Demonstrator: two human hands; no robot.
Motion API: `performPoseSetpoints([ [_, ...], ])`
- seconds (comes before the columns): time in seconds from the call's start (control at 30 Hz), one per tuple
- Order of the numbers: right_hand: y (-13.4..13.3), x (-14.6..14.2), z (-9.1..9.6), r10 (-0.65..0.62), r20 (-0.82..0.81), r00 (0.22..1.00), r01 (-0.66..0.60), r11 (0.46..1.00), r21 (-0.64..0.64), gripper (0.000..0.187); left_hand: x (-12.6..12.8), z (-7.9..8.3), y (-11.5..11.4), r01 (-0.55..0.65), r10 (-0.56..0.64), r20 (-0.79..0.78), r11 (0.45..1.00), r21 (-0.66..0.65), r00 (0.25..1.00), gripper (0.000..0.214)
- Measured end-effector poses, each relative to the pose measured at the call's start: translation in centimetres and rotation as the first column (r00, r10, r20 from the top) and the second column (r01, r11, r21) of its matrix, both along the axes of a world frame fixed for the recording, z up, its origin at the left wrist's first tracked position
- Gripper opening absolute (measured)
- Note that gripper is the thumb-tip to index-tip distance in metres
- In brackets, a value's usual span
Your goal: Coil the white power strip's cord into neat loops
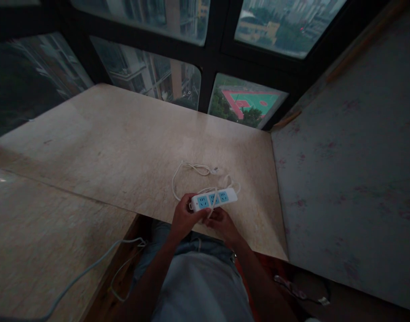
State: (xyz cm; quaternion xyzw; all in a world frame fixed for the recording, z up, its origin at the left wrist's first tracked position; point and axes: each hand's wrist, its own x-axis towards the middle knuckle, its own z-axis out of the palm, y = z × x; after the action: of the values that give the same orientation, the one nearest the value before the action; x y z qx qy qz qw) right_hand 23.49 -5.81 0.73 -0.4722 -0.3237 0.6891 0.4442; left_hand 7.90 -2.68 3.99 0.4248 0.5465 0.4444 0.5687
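A white power strip (231, 195) with three blue socket panels is held just above the near edge of the stone ledge. My left hand (183, 220) grips its left end, thumb along the front side. A stretch of the white cord (173, 183) crosses over the strip's middle and runs down to my right hand (223, 223). The fingers of that hand are closed around the cord just below the strip. More cord loops behind the strip, and its plug (215, 170) lies on the ledge beyond.
The beige stone ledge (131, 138) extends left and back to dark-framed windows (205, 80). A patterned wall panel (346, 170) bounds the right side. At lower left, a grey cable (91, 266) crosses a second stone surface (40, 237). Another cord (299, 290) lies low at right.
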Motion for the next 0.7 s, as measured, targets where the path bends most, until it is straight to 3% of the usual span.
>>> performPoseSetpoints([
  [0.1,1.0,1.2,-0.1,-0.151,0.156,0.976,0.138,0.986,0.095,0.029,-1.2,1.3,1.1,-0.104,0.104,-0.009,0.994,0.020,0.995,0.046],
  [0.2,2.3,3.3,-0.9,-0.369,0.304,0.878,0.315,0.925,0.214,0.027,-3.1,2.5,2.5,-0.179,0.177,0.044,0.983,0.046,0.983,0.045],
  [0.3,3.6,5.6,-2.3,-0.566,0.386,0.728,0.499,0.824,0.267,0.029,-5.0,3.4,3.7,-0.293,0.280,0.159,0.954,0.060,0.947,0.042],
  [0.4,4.9,7.6,-3.5,-0.718,0.369,0.591,0.669,0.691,0.274,0.035,-6.8,3.8,4.5,-0.436,0.400,0.336,0.899,0.035,0.853,0.036],
  [0.47,5.9,8.7,-3.8,-0.763,0.337,0.551,0.709,0.642,0.293,0.038,-7.6,3.9,4.6,-0.493,0.437,0.439,0.870,0.016,0.785,0.032],
  [0.57,7.4,9.8,-3.6,-0.783,0.301,0.544,0.700,0.621,0.352,0.041,-8.1,3.7,4.2,-0.508,0.444,0.524,0.861,-0.026,0.727,0.028],
  [0.7,8.5,9.7,-3.5,-0.827,0.255,0.501,0.724,0.562,0.399,0.040,-7.4,3.4,3.2,-0.499,0.494,0.604,0.848,-0.176,0.626,0.018],
])
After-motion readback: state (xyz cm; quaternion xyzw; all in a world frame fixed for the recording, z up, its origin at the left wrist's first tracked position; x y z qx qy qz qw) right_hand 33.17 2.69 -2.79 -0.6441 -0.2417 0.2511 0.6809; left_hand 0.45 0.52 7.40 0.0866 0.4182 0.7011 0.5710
